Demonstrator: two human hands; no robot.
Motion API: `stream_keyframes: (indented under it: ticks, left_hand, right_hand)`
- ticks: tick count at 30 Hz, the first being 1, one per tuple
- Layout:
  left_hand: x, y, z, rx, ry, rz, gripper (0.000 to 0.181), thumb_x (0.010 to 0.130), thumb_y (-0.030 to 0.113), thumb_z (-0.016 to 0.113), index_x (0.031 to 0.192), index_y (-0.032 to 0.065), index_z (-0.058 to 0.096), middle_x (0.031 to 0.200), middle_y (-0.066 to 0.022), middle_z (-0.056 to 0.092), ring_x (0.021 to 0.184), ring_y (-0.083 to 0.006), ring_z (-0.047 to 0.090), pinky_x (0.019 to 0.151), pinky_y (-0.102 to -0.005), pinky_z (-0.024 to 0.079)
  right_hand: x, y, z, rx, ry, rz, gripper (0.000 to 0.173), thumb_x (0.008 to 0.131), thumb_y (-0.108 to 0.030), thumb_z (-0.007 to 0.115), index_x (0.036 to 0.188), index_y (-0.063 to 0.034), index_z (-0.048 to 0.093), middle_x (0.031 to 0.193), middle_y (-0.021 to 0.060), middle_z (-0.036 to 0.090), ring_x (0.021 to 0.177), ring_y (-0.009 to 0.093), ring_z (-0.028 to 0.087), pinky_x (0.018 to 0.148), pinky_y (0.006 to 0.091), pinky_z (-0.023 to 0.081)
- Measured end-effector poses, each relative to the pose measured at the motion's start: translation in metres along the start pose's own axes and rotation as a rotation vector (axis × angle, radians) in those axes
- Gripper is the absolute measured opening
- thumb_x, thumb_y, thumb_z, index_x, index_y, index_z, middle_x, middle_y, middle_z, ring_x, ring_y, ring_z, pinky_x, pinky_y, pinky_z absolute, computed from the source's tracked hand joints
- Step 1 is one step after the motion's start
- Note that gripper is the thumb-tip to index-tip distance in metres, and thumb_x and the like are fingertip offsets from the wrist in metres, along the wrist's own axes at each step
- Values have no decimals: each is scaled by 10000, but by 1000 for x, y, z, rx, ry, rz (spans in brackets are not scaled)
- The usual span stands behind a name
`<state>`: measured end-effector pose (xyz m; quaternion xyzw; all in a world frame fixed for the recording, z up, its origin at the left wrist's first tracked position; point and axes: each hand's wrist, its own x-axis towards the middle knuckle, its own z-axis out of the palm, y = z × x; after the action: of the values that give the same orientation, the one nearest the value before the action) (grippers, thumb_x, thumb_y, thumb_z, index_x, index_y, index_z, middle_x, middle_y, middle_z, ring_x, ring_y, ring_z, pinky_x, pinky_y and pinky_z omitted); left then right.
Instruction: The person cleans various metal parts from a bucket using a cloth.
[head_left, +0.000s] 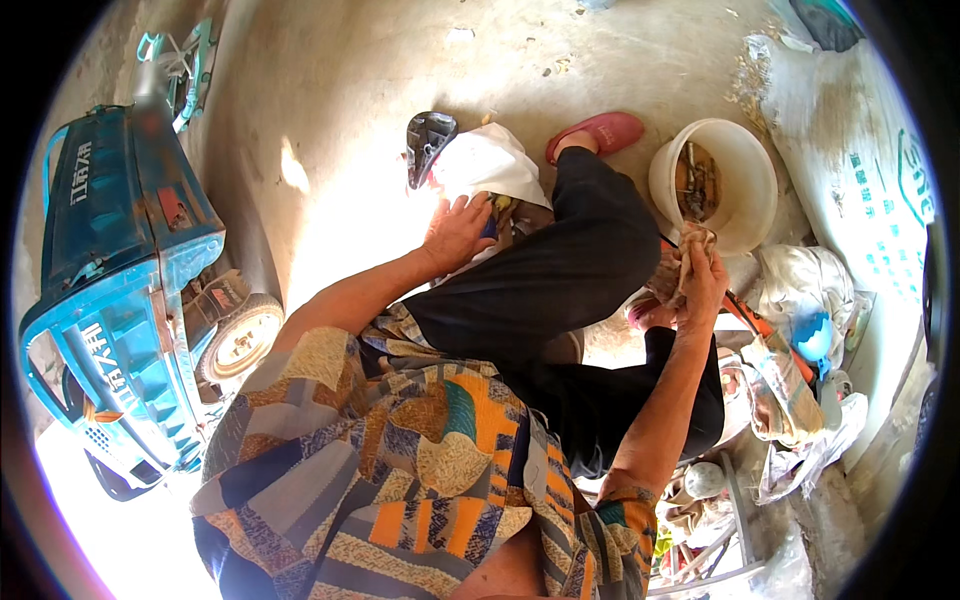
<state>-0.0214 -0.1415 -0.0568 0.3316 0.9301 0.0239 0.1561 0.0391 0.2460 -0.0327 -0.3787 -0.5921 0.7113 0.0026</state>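
Note:
My left hand reaches over the near side of a white bag on the floor, its fingers spread beside a dark blue object and a yellowish one; whether it grips either I cannot tell. A black plastic part lies at the bag's far left. My right hand pinches a crumpled, stained cloth near my knee. Just beyond it stands a white plastic bucket with metal parts in brownish liquid or residue at its bottom.
A blue three-wheeled cargo vehicle stands at the left. Large white sacks line the right side, with a blue broken-edged plastic piece, an orange-and-black long object and bundled bags below. A crate-like frame with mixed items sits at the lower right.

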Motion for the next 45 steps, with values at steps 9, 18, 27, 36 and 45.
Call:
stream_keyframes:
  ticks: [9, 18, 27, 36, 45]
  left_hand:
    - [2, -17, 2, -303, -133, -402, 430, 799, 293, 631, 1092, 3, 508, 1095, -191, 474, 976, -390, 526, 823, -473, 431]
    - [0, -42, 4, -278, -271, -282, 474, 741, 302, 698, 1076, 21, 516, 989, -192, 518, 881, -360, 595, 729, -461, 478]
    - [-14, -47, 22, -310, -131, -222, 461, 681, 244, 749, 994, 34, 482, 937, -164, 504, 833, -337, 591, 707, -458, 482]
    - [-25, -69, 35, -497, -352, -435, 497, 711, 387, 711, 975, 5, 533, 1012, -196, 557, 924, -357, 568, 757, -445, 455]
    - [-62, -86, 62, -574, -347, -462, 441, 694, 359, 697, 930, 18, 546, 959, -176, 571, 904, -338, 572, 771, -441, 451]
  right_hand:
    - [0, -4, 24, 63, 12, 65, 206, 886, -153, 581, 1023, -1, 597, 821, 47, 625, 661, 107, 595, 571, 206, 474]
    - [-24, -11, 25, 64, 34, 98, 201, 888, -146, 574, 1029, -4, 595, 811, 18, 610, 650, 90, 572, 554, 219, 460]
    - [-33, 4, 7, 118, 51, 134, 234, 883, -152, 593, 1074, -15, 594, 894, 35, 626, 744, 112, 597, 655, 232, 483]
    - [-42, 18, 13, 122, 36, 195, 302, 866, -136, 602, 1126, 13, 562, 1012, 76, 631, 887, 170, 623, 771, 289, 505]
    - [-43, 12, 20, 144, 92, 182, 244, 897, -148, 571, 1106, -23, 569, 949, 39, 622, 817, 145, 611, 726, 270, 504]
